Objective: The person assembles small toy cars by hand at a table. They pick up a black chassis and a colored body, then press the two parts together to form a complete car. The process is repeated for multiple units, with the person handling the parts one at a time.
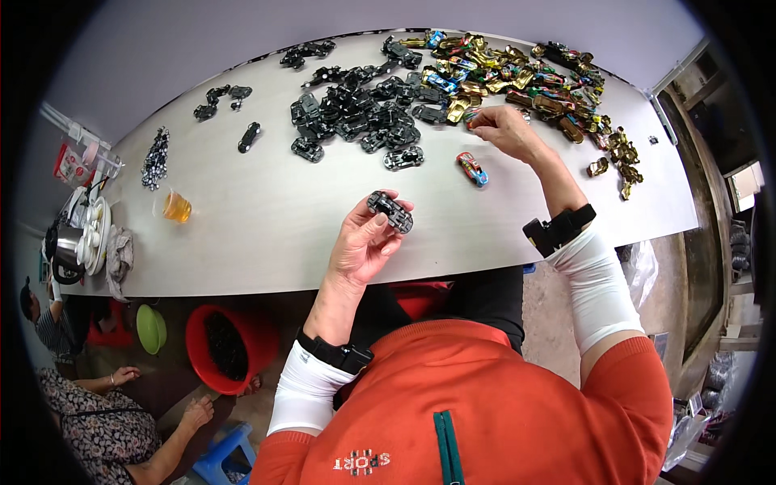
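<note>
Toy car parts sorted by hand on a pale table.

The left hand (365, 241) pinches a black toy car chassis (390, 211) between thumb and fingertips, holding it above the near part of the table (267, 218). The right hand (505, 129) reaches to the edge of a heap of shiny painted car bodies (525, 77), its fingers curled together on a small red piece; what that piece is cannot be told. A pile of dull black chassis (364, 113) lies beside the heap, and one red-and-blue car (472, 168) sits alone near the right wrist. A small clear cup (176, 207) holds amber liquid. Below the table, a red tub (230, 346) contains dark pieces, next to a green bowl (151, 328).
</note>
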The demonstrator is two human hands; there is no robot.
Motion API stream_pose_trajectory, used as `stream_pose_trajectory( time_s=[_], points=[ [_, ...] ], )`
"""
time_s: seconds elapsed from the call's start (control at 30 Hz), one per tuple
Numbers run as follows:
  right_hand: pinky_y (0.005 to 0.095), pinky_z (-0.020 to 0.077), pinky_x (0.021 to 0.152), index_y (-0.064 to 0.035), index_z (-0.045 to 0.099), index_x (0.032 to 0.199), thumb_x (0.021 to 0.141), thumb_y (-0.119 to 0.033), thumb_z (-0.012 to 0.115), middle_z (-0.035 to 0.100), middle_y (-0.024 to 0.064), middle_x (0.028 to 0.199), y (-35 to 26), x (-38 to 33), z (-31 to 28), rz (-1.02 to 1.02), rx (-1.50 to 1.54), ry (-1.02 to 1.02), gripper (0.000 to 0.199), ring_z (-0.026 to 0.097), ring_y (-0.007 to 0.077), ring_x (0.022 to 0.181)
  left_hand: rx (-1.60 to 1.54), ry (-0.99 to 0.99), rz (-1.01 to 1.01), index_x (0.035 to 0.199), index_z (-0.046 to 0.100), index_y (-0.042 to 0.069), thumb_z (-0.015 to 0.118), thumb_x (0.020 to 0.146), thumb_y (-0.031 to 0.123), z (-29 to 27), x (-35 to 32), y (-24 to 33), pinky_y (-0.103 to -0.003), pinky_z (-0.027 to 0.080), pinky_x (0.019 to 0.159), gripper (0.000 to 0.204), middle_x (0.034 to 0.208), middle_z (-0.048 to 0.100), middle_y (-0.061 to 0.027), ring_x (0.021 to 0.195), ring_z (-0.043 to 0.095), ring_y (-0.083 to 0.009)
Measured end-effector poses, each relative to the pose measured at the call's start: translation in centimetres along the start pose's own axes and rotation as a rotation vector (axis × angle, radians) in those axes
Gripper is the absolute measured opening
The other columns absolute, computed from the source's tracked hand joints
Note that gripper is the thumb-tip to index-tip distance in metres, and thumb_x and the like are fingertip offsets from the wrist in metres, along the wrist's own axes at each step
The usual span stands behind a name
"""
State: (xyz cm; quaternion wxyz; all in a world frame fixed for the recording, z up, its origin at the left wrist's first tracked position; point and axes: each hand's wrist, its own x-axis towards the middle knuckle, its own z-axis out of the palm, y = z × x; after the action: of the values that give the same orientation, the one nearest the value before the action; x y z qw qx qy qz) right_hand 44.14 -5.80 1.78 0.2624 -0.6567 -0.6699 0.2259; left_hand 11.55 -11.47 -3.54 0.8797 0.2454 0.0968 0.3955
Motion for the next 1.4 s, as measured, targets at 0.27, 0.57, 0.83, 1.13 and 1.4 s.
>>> stream_pose_trajectory(
  time_s=[0.27, 0.57, 0.83, 1.13, 1.4],
  points=[
    [0.0419, 0.0479, 0.066, 0.0067, 0.064, 0.074, 0.067, -0.034, 0.078, 0.062, 0.0245, 0.072, -3.9, -5.3, 0.9, 0.085, -0.274, 0.049, 0.044, 0.062, 0.0375, 0.069, 0.056, 0.022, -0.010, 0.118, 0.051, -0.001, 0.060, 0.087, 0.010, -0.3, 0.2, -0.2, -0.020, 0.043, 0.047, 0.033, 0.108, 0.059, -0.0181, 0.077, 0.058, -0.0132],
    [0.0367, 0.0481, 0.067, 0.0065, 0.064, 0.079, 0.069, -0.020, 0.076, 0.064, 0.0207, 0.078, -5.5, -6.4, 3.3, -0.060, -0.102, 0.059, 0.031, 0.062, 0.0294, 0.073, 0.093, 0.038, 0.039, 0.116, 0.054, -0.001, 0.066, 0.082, 0.005, 0.1, -0.2, -0.3, -0.022, 0.047, 0.053, 0.037, 0.109, 0.059, -0.0173, 0.077, 0.057, -0.0139],
    [0.0193, 0.0361, 0.038, 0.0016, 0.059, 0.093, 0.084, -0.013, 0.065, 0.064, 0.0077, 0.068, -11.3, -11.9, 6.8, 0.112, 0.891, -0.095, 0.018, 0.053, 0.0059, 0.051, 0.140, 0.027, 0.067, 0.115, 0.056, 0.000, 0.066, 0.080, 0.002, 0.2, -0.3, -0.6, -0.022, 0.049, 0.062, 0.037, 0.108, 0.061, -0.0167, 0.088, 0.061, -0.0166],
    [0.0234, 0.0474, 0.055, 0.0048, 0.059, 0.090, 0.080, -0.003, 0.068, 0.064, 0.0080, 0.070, -12.8, -12.5, 6.3, 0.072, 0.603, -0.057, 0.016, 0.061, 0.0097, 0.063, 0.191, 0.042, 0.067, 0.112, 0.058, -0.001, 0.067, 0.080, 0.002, 0.5, -0.2, -0.8, -0.023, 0.052, 0.065, 0.034, 0.103, 0.064, -0.0156, 0.082, 0.062, -0.0158],
    [0.0244, 0.0481, 0.055, 0.0059, 0.058, 0.089, 0.080, -0.002, 0.067, 0.062, 0.0083, 0.070, -12.8, -12.9, 6.8, 0.030, 0.592, -0.061, 0.015, 0.061, 0.0109, 0.064, 0.197, 0.058, 0.062, 0.111, 0.059, -0.002, 0.068, 0.079, 0.002, 0.7, -0.5, -0.9, -0.022, 0.053, 0.064, 0.034, 0.101, 0.065, -0.0139, 0.079, 0.063, -0.0153]
  ],
)
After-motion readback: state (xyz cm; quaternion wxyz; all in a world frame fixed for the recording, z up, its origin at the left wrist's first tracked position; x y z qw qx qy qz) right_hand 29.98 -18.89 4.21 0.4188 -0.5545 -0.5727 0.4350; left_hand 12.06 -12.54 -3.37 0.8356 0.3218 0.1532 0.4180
